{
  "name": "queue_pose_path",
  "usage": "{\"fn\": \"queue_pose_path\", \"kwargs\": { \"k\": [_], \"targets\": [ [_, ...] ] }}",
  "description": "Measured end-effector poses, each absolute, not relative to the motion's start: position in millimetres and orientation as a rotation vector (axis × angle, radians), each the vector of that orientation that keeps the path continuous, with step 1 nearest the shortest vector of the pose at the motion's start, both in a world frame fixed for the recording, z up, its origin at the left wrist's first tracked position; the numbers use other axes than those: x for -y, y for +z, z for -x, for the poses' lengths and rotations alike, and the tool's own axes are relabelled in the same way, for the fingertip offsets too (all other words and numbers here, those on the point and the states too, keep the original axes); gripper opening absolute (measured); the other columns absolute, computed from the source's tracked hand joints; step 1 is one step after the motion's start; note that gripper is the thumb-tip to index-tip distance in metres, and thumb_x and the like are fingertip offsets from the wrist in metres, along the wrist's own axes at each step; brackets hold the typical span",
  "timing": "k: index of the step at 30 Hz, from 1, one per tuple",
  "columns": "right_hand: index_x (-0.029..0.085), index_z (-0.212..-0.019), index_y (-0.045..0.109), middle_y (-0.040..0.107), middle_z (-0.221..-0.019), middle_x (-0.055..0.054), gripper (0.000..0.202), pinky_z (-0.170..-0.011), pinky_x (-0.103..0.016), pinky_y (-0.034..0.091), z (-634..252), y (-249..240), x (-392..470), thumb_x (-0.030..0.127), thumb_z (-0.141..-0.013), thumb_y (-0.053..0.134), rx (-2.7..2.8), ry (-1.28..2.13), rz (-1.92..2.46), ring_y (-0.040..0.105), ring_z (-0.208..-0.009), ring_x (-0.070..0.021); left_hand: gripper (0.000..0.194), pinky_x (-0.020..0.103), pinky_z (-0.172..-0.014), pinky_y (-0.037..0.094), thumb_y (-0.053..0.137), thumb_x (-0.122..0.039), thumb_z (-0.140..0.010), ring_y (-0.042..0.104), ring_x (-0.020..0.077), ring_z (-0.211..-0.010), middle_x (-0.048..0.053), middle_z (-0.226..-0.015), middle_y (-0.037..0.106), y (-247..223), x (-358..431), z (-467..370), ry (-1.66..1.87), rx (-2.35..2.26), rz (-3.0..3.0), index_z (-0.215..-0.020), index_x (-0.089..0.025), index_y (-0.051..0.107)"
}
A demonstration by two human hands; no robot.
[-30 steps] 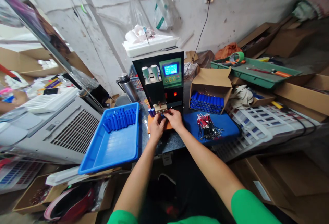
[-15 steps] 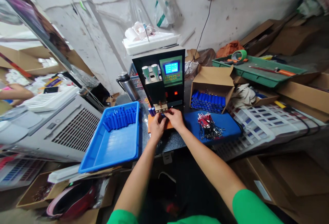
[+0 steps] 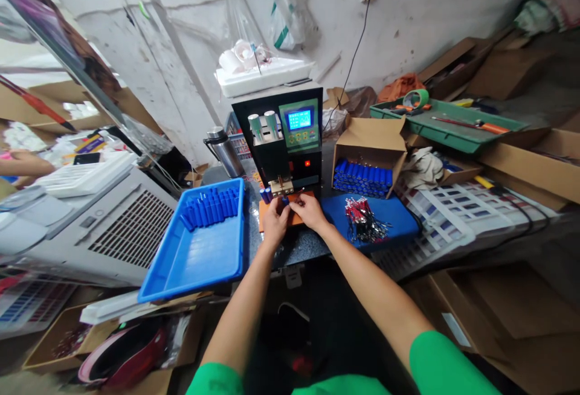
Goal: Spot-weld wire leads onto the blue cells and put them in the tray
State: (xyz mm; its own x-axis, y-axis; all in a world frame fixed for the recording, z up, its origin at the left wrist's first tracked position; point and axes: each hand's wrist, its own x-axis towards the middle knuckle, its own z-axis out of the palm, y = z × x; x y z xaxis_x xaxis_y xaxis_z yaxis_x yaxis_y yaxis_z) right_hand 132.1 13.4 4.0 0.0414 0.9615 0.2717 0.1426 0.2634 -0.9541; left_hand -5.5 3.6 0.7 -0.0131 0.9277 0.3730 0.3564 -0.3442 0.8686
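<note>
Just in front of the spot welder's brass electrode head (image 3: 282,187), my left hand (image 3: 274,222) pinches a small blue battery cell (image 3: 285,200), mostly covered by fingers. My right hand (image 3: 310,211) is closed beside it, fingertips close to the cell; something thin and too small to name pokes out above them. Both hands are over an orange board (image 3: 295,220). Left of the electrodes stand a couple of blue cells (image 3: 265,194). The black spot welder (image 3: 312,174) has a lit blue screen (image 3: 299,118).
A blue tray (image 3: 199,289) at left holds rows of blue cells. Red and black wire leads (image 3: 362,220) lie on a blue pad (image 3: 402,220) at right, before a carton (image 3: 369,132) of blue cells. A steel flask (image 3: 230,154) stands behind the tray. Another person's arm (image 3: 22,164) shows far left.
Both hands have drawn back slightly from the electrodes, and more of the blue cell shows between them. The whole view has shifted a little.
</note>
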Motion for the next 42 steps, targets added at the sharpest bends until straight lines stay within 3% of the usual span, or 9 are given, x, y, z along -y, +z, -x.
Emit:
{"fn": "queue_pose_path", "kwargs": {
  "k": [11, 27, 34, 42],
  "targets": [
    [0.02, -0.058, 0.054, 0.05, -0.046, 0.004, 0.028, -0.05, -0.025, 0.035, -139.0, 3.6, -16.3, 0.042, -0.069, 0.068, 1.284, 1.149, 0.972, 0.046, -0.048, -0.0129, 0.029, 0.027, -0.073, 0.047, 0.059, -0.036, -0.085, 0.061, 0.0161, -0.076, 0.001, -0.083, 0.065, 4.9, -2.6, 5.9, 1.291, -1.466, -1.77, -0.107, -0.018, 0.062],
    [0.02, -0.06, 0.056, 0.051, -0.047, 0.003, 0.027, -0.048, -0.023, 0.033, -137.7, 0.0, -17.5, 0.043, -0.068, 0.068, 1.296, 1.131, 1.018, 0.045, -0.048, -0.0122, 0.028, 0.032, -0.082, 0.048, 0.059, -0.032, -0.087, 0.063, 0.0192, -0.087, 0.005, -0.094, 0.069, -4.2, -7.6, 11.5, 1.28, -1.382, -1.824, -0.111, -0.019, 0.061],
    [0.019, -0.059, 0.055, 0.05, -0.046, 0.004, 0.033, -0.039, -0.022, 0.028, -141.0, 6.8, -15.3, 0.046, -0.064, 0.072, 1.197, 1.286, 1.004, 0.04, -0.039, -0.0086, 0.028, 0.033, -0.083, 0.05, 0.062, -0.031, -0.084, 0.065, 0.0194, -0.086, 0.005, -0.091, 0.069, -4.6, -6.6, 10.8, 1.312, -1.405, -1.821, -0.109, -0.018, 0.062],
    [0.019, -0.055, 0.053, 0.05, -0.044, 0.004, 0.033, -0.036, -0.02, 0.025, -145.2, 13.1, -14.3, 0.044, -0.063, 0.073, 1.128, 1.348, 0.979, 0.039, -0.036, -0.0069, 0.033, 0.037, -0.088, 0.053, 0.064, -0.03, -0.081, 0.068, 0.0204, -0.094, 0.008, -0.103, 0.07, 4.4, -1.5, 9.1, 1.393, -1.248, -1.724, -0.112, -0.017, 0.061]
  ]
}}
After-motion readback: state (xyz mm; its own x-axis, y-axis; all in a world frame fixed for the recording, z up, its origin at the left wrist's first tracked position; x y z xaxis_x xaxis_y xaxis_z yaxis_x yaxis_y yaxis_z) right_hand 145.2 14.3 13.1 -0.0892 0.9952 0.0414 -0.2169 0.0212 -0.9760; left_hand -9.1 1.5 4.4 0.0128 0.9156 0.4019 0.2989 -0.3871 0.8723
